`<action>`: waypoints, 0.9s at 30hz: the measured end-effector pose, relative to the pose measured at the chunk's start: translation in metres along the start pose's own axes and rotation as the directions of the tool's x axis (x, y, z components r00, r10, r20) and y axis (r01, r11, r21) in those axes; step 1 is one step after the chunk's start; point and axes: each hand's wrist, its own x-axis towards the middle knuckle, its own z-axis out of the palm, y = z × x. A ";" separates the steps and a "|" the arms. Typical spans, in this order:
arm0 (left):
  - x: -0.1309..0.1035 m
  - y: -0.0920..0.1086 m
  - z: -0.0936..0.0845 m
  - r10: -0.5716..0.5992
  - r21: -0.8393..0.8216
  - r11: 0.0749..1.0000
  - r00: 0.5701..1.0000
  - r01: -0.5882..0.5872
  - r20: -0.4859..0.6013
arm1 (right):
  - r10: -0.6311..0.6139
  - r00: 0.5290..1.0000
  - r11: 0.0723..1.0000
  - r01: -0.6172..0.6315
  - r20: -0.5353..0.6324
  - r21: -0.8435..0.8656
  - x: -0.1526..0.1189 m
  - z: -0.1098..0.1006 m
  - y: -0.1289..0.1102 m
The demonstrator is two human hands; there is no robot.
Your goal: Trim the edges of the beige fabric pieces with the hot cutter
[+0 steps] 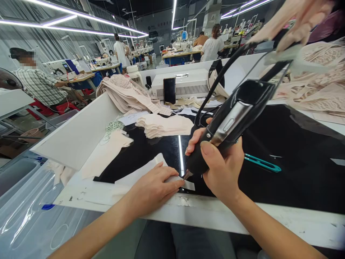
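Note:
My right hand (222, 167) is wrapped round a black corded hand tool (229, 122) with a silver plate on its side. The tool leans, its narrow pointed tip down at the edge of a pale fabric piece (145, 169). My left hand (159, 185) lies flat on that piece with its fingers stretched out, fingertips close to the tip. Underneath is a glossy black mat (291, 144). Just beyond my hands sits a stack of cream fabric pieces (167, 126). Another cream piece (107, 153) lies to the left, beside tangled green thread (114, 126).
A teal slim tool (262, 163) lies right of my right hand. Behind stand a phone (169, 90) and a white vented box (185, 84). Beige fabric heaps (124, 91) flank the work area. A blurred pale shape (296, 25) hangs at upper right. People work at sewing machines beyond.

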 end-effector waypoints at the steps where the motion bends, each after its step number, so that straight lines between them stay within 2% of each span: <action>1: 0.000 0.000 0.001 0.001 -0.001 1.000 1.000 -0.001 -0.002 | 0.000 1.000 1.000 0.000 -0.002 0.004 0.000 0.000 0.000; 6: -0.001 -0.004 0.000 0.021 -0.012 1.000 1.000 -0.021 -0.021 | -0.003 1.000 1.000 0.003 0.010 0.005 0.002 0.000 0.001; 11: 0.001 -0.017 -0.009 0.040 -0.063 0.997 0.997 -0.044 -0.067 | -0.024 1.000 1.000 0.024 -0.001 -0.012 0.010 -0.008 -0.002; 14: 0.004 -0.027 -0.013 0.034 -0.060 0.997 0.998 -0.037 -0.052 | -0.035 0.999 0.994 0.035 0.005 -0.104 0.018 -0.017 -0.007; 18: 0.009 -0.034 -0.011 0.019 -0.064 0.998 1.000 -0.018 0.015 | -0.018 1.000 0.950 0.019 0.007 -0.311 0.031 -0.034 -0.014; 20: 0.012 -0.034 -0.009 0.002 -0.075 0.997 0.999 0.001 0.050 | -0.091 0.996 0.911 0.077 -0.016 -0.404 0.035 -0.045 -0.017; 22: 0.015 -0.033 -0.010 -0.027 -0.095 0.995 0.995 0.036 0.094 | -0.204 0.975 0.869 0.140 -0.085 -0.475 0.035 -0.058 -0.019; 24: 0.021 -0.031 -0.014 -0.094 -0.126 0.985 0.984 0.113 0.151 | -0.345 0.917 0.825 0.193 -0.203 -0.531 0.027 -0.073 -0.020; 25: 0.024 -0.030 -0.018 -0.148 -0.149 0.973 0.972 0.177 0.182 | -0.449 0.858 0.787 0.249 -0.248 -0.564 0.020 -0.080 -0.020; 26: 0.028 -0.030 -0.023 -0.215 -0.178 0.951 0.953 0.254 0.213 | -0.492 0.836 0.751 0.266 -0.244 -0.605 0.012 -0.086 -0.019; 27: 0.032 -0.030 -0.028 -0.287 -0.215 0.916 0.928 0.338 0.236 | -0.440 0.874 0.730 0.213 -0.208 -0.650 0.004 -0.092 -0.017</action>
